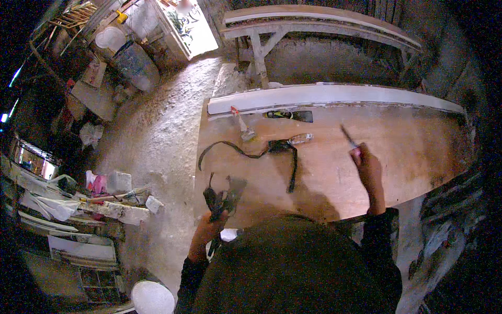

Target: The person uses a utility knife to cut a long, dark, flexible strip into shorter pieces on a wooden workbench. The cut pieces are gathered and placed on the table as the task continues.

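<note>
Tool, thin-shafted, in my closed right hand, right of black cord, tip slanting away leftward. My left hand grips dark bundle, nearside of cord's left end; right hand nearer clear end.

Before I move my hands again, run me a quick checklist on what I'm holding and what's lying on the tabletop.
1. Right hand gripping the slim tool: ok.
2. Left hand holding the dark bundle: ok.
3. Black cord laid straight: not ok, it bends across the wooden tabletop.
4. Brush-like tool apart from both hands: ok.
5. Slim tool's tip undamaged: cannot tell, too small.
</note>
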`<state>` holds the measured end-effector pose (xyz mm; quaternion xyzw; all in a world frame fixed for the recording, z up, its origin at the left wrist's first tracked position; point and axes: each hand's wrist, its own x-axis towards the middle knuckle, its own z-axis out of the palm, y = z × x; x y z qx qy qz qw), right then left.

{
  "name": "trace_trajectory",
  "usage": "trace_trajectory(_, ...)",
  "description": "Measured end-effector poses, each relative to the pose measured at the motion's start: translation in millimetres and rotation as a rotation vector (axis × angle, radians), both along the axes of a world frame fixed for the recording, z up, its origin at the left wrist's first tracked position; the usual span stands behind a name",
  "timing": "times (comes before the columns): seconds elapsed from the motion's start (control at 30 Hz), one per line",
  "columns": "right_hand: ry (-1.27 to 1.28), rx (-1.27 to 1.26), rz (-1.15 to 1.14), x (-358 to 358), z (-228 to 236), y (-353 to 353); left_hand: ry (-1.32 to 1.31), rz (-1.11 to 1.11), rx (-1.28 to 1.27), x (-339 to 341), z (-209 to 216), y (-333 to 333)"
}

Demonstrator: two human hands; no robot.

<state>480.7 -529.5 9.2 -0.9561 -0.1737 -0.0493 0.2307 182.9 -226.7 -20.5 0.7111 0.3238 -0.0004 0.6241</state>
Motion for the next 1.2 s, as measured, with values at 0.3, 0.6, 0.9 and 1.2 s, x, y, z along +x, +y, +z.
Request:
trace_trajectory(0.3,0.215,0.068,0.664,-80.8,13.5,70.9,-0.095,0.074,-0.110,46.2,7.9,-3.5)
trace_trajectory(0.6,0.171,0.153,0.767,-87.8,22.1,80.5,0.003,0.003,0.339,60.9,11.9,-19.2)
trace_trajectory(0.9,0.216,0.118,0.723,-89.4,32.4,75.4,0.070,-0.039,0.476,68.5,14.7,-20.8)
trace_trajectory(1.2,0.262,0.124,0.587,-88.0,32.8,79.9,-0.157,-0.112,0.940,66.5,-1.8,-25.0)
